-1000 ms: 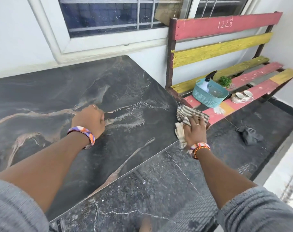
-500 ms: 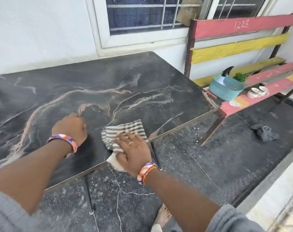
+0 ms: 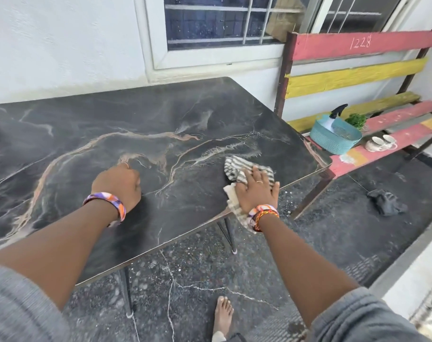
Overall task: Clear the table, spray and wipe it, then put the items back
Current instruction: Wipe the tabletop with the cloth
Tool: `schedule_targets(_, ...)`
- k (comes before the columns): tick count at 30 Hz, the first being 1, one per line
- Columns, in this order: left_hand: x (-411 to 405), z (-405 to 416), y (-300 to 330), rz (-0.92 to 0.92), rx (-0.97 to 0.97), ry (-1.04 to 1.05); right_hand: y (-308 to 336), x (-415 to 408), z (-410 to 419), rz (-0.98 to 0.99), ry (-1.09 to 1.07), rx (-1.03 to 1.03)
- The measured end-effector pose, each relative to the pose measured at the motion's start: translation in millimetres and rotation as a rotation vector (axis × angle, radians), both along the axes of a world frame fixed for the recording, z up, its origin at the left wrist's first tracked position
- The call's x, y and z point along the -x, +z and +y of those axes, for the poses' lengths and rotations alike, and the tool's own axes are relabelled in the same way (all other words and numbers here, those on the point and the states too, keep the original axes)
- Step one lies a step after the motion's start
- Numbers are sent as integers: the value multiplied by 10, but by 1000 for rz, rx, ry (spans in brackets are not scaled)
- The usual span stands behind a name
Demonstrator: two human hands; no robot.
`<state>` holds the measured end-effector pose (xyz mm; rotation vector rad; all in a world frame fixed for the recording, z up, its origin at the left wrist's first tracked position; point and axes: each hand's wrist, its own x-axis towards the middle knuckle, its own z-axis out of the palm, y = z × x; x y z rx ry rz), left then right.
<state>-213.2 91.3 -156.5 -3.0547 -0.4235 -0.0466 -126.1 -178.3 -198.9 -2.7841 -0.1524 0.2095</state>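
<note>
The dark marble-patterned table (image 3: 111, 124) fills the left and middle of the view. My right hand (image 3: 255, 191) lies flat with fingers spread on a striped cloth (image 3: 234, 169), pressing it onto the tabletop near the right front edge; part of the cloth hangs over the edge. My left hand (image 3: 118, 185) rests on the tabletop as a fist, holding nothing I can see. On the painted bench (image 3: 358, 77) to the right stand a teal basket (image 3: 333, 141) with a spray bottle (image 3: 333, 117) in it, a small green plant (image 3: 356, 120) and two cups (image 3: 380, 143).
The bench's end touches the table's right corner. A dark rag (image 3: 386, 201) lies on the stone floor (image 3: 321, 243) to the right. My bare foot (image 3: 222, 314) stands under the table's front edge. A white wall and window (image 3: 222, 21) are behind the table.
My right hand has slid the cloth to the right along the table's front edge, after sweeping left from the corner. The left fist stays on the tabletop.
</note>
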Motion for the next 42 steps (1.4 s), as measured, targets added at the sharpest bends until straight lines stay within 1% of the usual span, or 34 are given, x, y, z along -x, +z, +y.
schedule_targets(3, -206, -77, 8, -6, 6, -4, 10, -420, -130, 64, -149, 28)
schedule_targets(6, -429, -63, -6, -23, 18, 10, 15, -828, -175, 83, -225, 46)
schedule_targets(8, -584, 3, -34, -17, 34, 43, 22, -1088, -142, 77, -228, 68)
schedule_targets(11, -757, 125, -98, 10, 57, 127, 31, -1433, 59, 51, -165, 113)
schedule_targets(13, -816, 200, -144, -21, 104, 196, 30, -1590, 318, 30, -53, 126)
schedule_targets(16, -847, 283, -190, -59, 153, 289, 20, -1630, 864, -19, 219, 119)
schedule_targets(19, -810, 388, -210, -54, 146, 392, 47, -1395, 1459, -35, 576, 55)
schedule_targets(22, -742, 488, -207, -53, 103, 470, 82, -1012, 1821, -3, 942, -79)
schedule_targets(23, -743, 517, -200, -47, 99, 491, 86, -962, 1869, 16, 1017, -117)
schedule_targets(25, -796, 585, -169, -43, 96, 492, 93, -1039, 1896, 64, 1061, -176)
schedule_targets(27, -895, 655, -126, -57, 99, 470, 89, -1272, 1845, 58, 1002, -185)
schedule_targets(28, -962, 691, -112, -68, 101, 455, 76, -1439, 1801, 32, 929, -171)
schedule_targets(31, -1226, 783, -97, -100, 127, 386, 33, -2056, 1560, -29, 599, -64)
schedule_targets(33, -1430, 871, -99, -112, 150, 334, 21, -2437, 1367, -31, 352, 9)
schedule_targets(35, -1612, 992, -126, -129, 168, 311, 18, -2710, 1301, -19, 183, 87)
schedule_targets(37, -1738, 1148, -172, -139, 183, 306, 9, -2873, 1419, -5, 112, 121)
schedule_targets(39, -1829, 1342, -207, -160, 196, 298, 12, -2985, 1656, -1, 94, 138)
schedule_targets(42, -1895, 1612, -232, -195, 202, 298, 20, -3036, 2098, -30, 180, 156)
